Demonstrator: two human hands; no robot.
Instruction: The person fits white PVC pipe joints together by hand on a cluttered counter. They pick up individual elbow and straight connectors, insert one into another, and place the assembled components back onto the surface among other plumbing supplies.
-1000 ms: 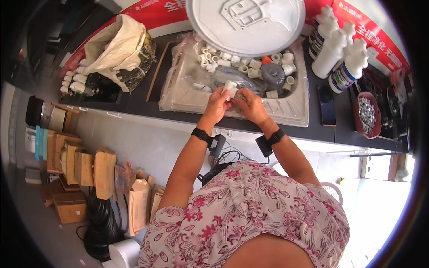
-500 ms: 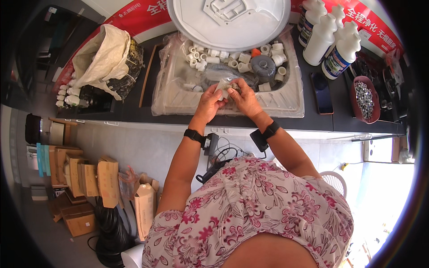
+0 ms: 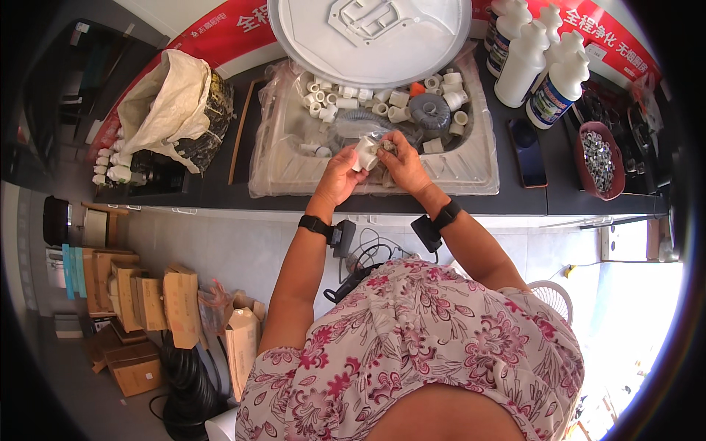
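The white pipe fitting (image 3: 366, 152) is up in front of me, over the near part of the plastic-wrapped basin (image 3: 476, 165) and clear of the pile. My left hand (image 3: 338, 176) is closed round its side, and my right hand (image 3: 406, 169) pinches a small crumpled greyish piece (image 3: 388, 147) right at the fitting's edge; I can't tell from here whether it is a rag or bunched film, or whether any of it sits inside the opening.

The hold looks to me like a light one, mostly fingertips. If my left fingers slacken while the right ones press or twist, the smooth fitting could turn or slip out and drop into the basin, where it would be hard to pick out among the other white fittings (image 3: 398, 98). The greyish piece might tear or wedge if pushed too hard into an opening.

Beyond my hands, a grey corrugated hose (image 3: 430, 114) lies coiled among the fittings, with an orange piece (image 3: 417, 88) by it. At the back a large pale disc (image 3: 316, 37) leans over the basin; a knock to the basin could, I'd judge, make it slide down. On the dark surface (image 3: 511, 203) to my right lie a phone (image 3: 527, 154) and a tub (image 3: 619, 178) of shiny metal bits, near enough the front that a careless right elbow might tip it.
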